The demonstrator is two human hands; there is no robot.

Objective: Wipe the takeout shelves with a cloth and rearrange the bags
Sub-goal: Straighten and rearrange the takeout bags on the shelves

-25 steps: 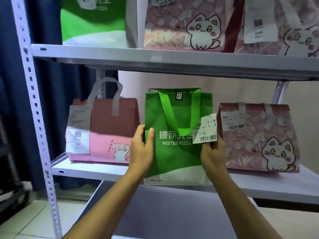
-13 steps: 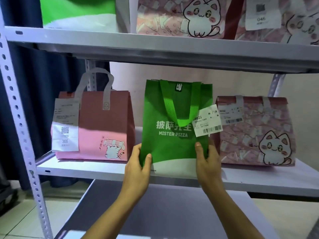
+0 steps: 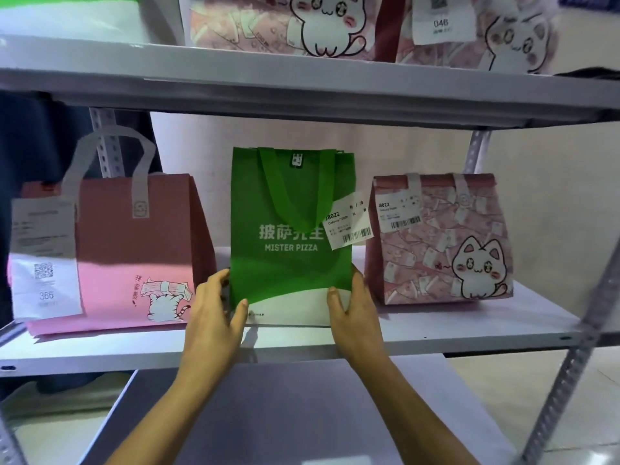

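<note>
Both hands are working low on the green bag (image 3: 291, 236) in the head view, the only one I am getting. Left hand (image 3: 214, 308) is gripping the bag's lower left corner, thumb across the front and fingers curled behind the edge; right hand (image 3: 355, 308) is gripping the lower right corner the same way, thumb on the white band at the bottom.

What is changing: a second ago I was holding the bag higher up its sides, with its base hanging out in front of the shelf edge. Now the base is sitting flat on the middle shelf (image 3: 436, 333) and my hands are sliding down to the bottom corners. I am reading that as the bag being set down, so this placement is nearly finished and letting go is what remains.

It is standing upright between the pink bag (image 3: 134, 250) on the left and the cat bag (image 3: 436, 243) on the right, just beside each, with its paper tag (image 3: 349, 226) hanging toward the cat bag. More bags are sitting on the upper shelf (image 3: 302, 85). I am seeing no cloth anywhere, so I am judging this as the rearranging part, not the wiping.
</note>
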